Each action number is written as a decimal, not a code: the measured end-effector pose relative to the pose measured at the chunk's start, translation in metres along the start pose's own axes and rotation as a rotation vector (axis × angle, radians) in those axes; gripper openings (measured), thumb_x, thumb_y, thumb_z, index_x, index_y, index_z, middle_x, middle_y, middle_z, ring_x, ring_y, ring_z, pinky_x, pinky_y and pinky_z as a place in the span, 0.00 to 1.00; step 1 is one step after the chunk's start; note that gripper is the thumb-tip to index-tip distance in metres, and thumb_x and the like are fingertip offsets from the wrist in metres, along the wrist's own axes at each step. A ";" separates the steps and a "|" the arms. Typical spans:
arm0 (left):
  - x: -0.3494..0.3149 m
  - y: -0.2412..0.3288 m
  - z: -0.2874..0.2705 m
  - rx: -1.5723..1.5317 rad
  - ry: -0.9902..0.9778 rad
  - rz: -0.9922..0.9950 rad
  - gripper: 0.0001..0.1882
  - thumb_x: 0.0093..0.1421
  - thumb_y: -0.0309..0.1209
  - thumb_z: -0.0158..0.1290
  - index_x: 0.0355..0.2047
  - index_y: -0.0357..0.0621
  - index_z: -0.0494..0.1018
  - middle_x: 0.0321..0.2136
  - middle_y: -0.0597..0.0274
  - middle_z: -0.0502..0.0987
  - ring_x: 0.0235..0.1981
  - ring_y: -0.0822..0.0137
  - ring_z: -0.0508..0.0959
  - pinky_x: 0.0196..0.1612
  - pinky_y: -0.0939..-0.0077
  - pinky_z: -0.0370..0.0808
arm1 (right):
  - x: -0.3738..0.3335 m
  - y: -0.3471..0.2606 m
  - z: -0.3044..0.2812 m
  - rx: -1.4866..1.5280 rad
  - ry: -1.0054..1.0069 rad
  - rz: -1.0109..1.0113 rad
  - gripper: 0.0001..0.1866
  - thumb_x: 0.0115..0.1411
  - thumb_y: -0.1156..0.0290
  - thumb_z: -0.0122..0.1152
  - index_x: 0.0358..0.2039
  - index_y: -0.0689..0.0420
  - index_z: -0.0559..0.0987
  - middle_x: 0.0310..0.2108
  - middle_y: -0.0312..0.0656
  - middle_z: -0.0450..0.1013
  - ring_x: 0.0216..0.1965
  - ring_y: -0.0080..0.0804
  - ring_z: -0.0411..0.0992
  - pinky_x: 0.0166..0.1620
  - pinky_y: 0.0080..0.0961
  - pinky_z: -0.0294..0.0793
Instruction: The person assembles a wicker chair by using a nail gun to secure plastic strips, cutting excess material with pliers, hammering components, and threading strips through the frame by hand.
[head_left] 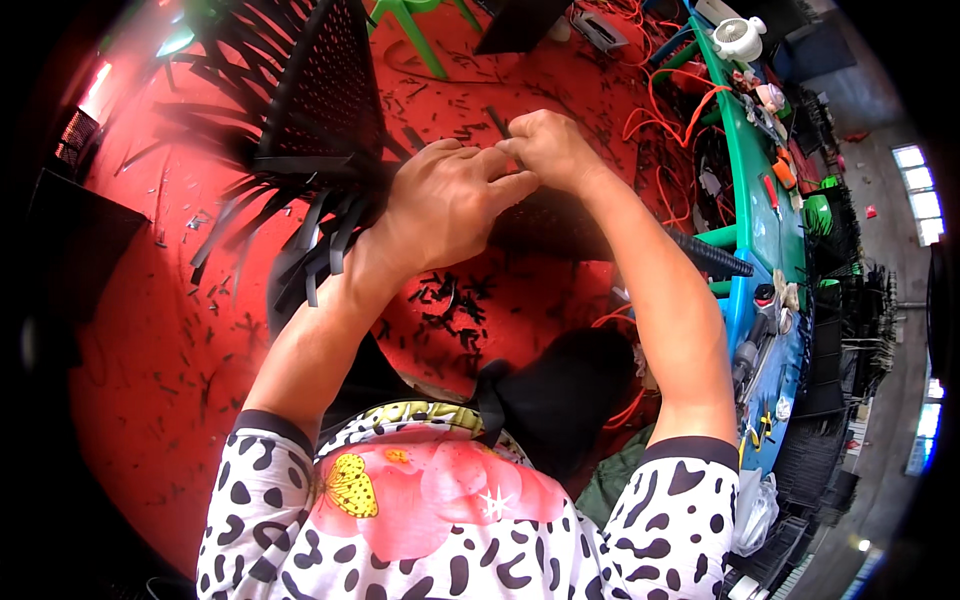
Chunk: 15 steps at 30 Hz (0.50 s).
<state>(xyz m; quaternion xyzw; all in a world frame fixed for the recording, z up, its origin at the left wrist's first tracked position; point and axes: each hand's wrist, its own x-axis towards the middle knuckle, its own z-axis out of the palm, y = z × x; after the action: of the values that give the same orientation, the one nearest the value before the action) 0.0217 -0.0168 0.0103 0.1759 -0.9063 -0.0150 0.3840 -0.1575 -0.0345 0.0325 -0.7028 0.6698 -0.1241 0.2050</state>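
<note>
A black woven piece (325,95), made of flat plastic-looking strips, stands in front of me with many loose strip ends (320,230) fanning out to the left. My left hand (445,195) is closed over its edge, fingers bent, thumb reaching toward the other hand. Right beside it, my right hand (552,150) is curled in a pinch, and a short black strip (497,122) pokes out past its fingertips. The two hands touch or nearly touch. Both palms hide most of what the fingers grip. A dark part of the work (545,225) shows below my hands.
Black strip scraps litter the red floor (140,340). A green and blue bench (745,190) on the right carries tools and a small white fan (738,40). Orange cables (655,100) lie beside it. A green stool (415,25) stands ahead.
</note>
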 end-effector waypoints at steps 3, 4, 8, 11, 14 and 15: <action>-0.001 -0.007 0.005 -0.015 0.017 0.035 0.15 0.44 0.26 0.55 0.37 0.49 0.76 0.25 0.63 0.72 0.28 0.62 0.76 0.34 0.69 0.72 | 0.004 -0.001 -0.001 0.046 -0.008 0.060 0.15 0.50 0.60 0.61 0.20 0.61 0.76 0.26 0.51 0.74 0.33 0.47 0.73 0.39 0.38 0.71; -0.001 -0.007 0.007 -0.029 0.032 0.029 0.15 0.45 0.26 0.55 0.36 0.49 0.76 0.24 0.63 0.72 0.28 0.62 0.76 0.34 0.68 0.71 | 0.004 0.001 -0.001 0.049 -0.038 0.058 0.13 0.49 0.63 0.59 0.19 0.62 0.74 0.22 0.48 0.72 0.28 0.39 0.72 0.34 0.35 0.70; 0.000 -0.003 0.005 -0.033 0.026 0.012 0.14 0.45 0.26 0.54 0.36 0.48 0.76 0.23 0.63 0.71 0.27 0.60 0.75 0.34 0.67 0.71 | -0.003 0.002 0.003 0.053 0.149 0.122 0.09 0.49 0.71 0.54 0.28 0.62 0.77 0.21 0.43 0.73 0.24 0.28 0.72 0.30 0.29 0.70; -0.001 -0.003 0.004 -0.021 -0.012 -0.014 0.14 0.46 0.25 0.54 0.35 0.47 0.76 0.23 0.62 0.71 0.27 0.60 0.75 0.34 0.67 0.72 | -0.014 -0.001 -0.006 0.345 0.111 0.086 0.16 0.49 0.75 0.52 0.40 0.60 0.77 0.25 0.42 0.75 0.27 0.26 0.73 0.33 0.28 0.72; 0.000 -0.002 0.004 -0.047 0.011 -0.003 0.14 0.46 0.25 0.54 0.36 0.47 0.76 0.22 0.62 0.71 0.27 0.59 0.75 0.34 0.67 0.72 | -0.011 0.016 -0.007 0.355 -0.120 -0.043 0.20 0.48 0.79 0.55 0.44 0.60 0.77 0.29 0.42 0.76 0.33 0.27 0.74 0.39 0.26 0.73; 0.000 -0.002 0.004 -0.047 0.011 0.003 0.14 0.46 0.25 0.54 0.36 0.47 0.76 0.22 0.62 0.71 0.27 0.59 0.75 0.34 0.67 0.72 | -0.006 0.024 -0.004 0.318 -0.272 -0.089 0.21 0.46 0.81 0.55 0.44 0.59 0.77 0.29 0.44 0.77 0.35 0.28 0.75 0.40 0.26 0.73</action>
<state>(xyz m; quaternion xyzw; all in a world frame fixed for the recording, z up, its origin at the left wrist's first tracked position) 0.0192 -0.0191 0.0072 0.1655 -0.9038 -0.0346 0.3931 -0.1817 -0.0296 0.0259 -0.7006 0.5763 -0.1411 0.3964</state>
